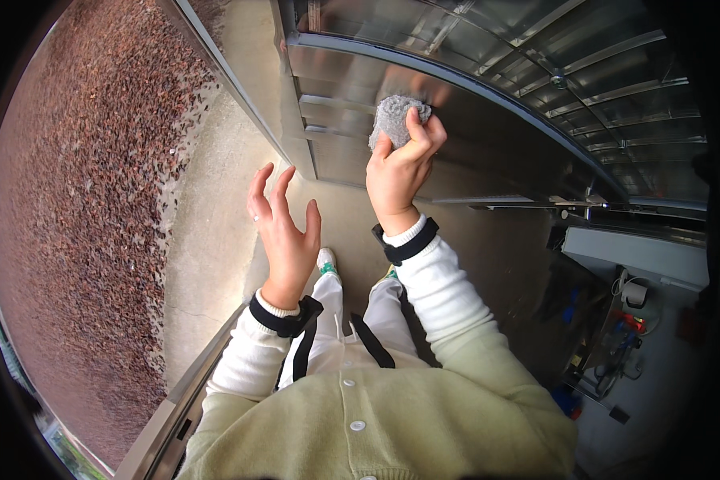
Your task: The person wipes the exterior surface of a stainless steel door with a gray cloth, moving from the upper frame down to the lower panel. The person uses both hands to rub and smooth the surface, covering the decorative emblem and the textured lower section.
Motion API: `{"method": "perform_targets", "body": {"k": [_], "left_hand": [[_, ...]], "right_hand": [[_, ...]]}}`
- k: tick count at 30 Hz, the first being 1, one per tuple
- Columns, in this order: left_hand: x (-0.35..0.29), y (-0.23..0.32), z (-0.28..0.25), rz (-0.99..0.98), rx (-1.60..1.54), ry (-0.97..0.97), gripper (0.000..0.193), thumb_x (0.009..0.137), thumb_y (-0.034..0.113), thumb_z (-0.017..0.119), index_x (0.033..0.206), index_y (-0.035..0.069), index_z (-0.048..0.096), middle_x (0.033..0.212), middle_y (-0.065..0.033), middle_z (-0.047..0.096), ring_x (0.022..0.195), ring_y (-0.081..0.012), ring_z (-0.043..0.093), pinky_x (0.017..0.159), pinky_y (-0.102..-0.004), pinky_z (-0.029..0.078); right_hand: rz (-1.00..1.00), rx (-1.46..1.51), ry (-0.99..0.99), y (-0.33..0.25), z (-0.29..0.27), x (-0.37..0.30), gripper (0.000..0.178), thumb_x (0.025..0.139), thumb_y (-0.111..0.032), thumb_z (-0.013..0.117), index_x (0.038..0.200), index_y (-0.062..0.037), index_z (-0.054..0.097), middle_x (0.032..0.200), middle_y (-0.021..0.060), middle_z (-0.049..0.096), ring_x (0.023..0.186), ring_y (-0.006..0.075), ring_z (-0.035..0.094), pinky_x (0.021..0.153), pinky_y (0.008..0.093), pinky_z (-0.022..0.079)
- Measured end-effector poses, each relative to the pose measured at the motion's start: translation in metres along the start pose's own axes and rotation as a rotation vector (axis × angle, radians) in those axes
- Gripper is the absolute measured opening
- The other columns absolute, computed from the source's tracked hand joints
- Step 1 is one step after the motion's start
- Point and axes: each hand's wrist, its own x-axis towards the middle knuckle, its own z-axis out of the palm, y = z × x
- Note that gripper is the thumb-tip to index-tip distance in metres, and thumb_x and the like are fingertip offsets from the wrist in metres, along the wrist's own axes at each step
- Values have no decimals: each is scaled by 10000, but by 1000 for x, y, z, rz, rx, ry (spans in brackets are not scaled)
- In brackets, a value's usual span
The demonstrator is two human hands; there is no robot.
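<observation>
A fuzzy grey cleaning cloth point(394, 118) is bunched up in my right hand point(404, 172), its thumb and fingers closed around it. The cloth lies against, or just in front of, a shiny metal door panel point(472, 120); I cannot tell whether it touches. To the left, my left hand point(284, 240) is raised with its fingers apart and nothing in it. It hovers over the concrete floor, near the door frame. A black band sits on each wrist.
Reddish-brown mulch point(104, 200) spreads beyond a concrete strip point(208, 240) on the left. A metal frame point(224, 72) rises at the upper left. Over the metal panel is a ribbed, glossy section point(552, 64). Tools and a cart point(608, 352) stand at the lower right.
</observation>
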Motion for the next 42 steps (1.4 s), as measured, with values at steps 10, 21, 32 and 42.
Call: {"method": "perform_targets", "body": {"k": [10, 21, 32, 42], "left_hand": [[-3, -19, -21, -45, -24, 31, 606, 844, -6, 720, 1424, 65, 559, 1526, -220, 423, 1451, -435, 377, 1187, -534, 330], [2, -38, -29, -74, -70, 61, 575, 879, 6, 695, 1432, 52, 541, 1518, -187, 474, 1447, -413, 403, 1192, -521, 326], [45, -51, 1, -20, -646, -61, 1034, 903, 281, 824, 1672, 25, 183, 1666, -231, 340, 1543, -340, 354, 1262, -469, 271], [44, -66, 18, -197, -970, -161, 1034, 745, 168, 970, 1585, -10, 396, 1385, -113, 549, 1263, -206, 580, 1054, -350, 488]], "right_hand": [[-72, -41, -59, -36, 33, -3, 734, 778, 61, 791, 1413, -118, 469, 1373, 241, 481, 1154, 459, 606, 953, 516, 531], [-133, 88, -220, -62, 45, 4, 714, 787, 62, 777, 1430, -115, 522, 1376, 216, 501, 1205, 434, 578, 1005, 489, 515], [-115, 745, -776, -48, 13, 7, 664, 845, 125, 671, 1452, -89, 507, 1440, 207, 548, 1308, 422, 572, 1075, 452, 491], [-45, 808, -906, -35, 7, 2, 658, 848, 175, 620, 1447, -79, 525, 1426, 188, 548, 1293, 371, 585, 1058, 411, 501]]}}
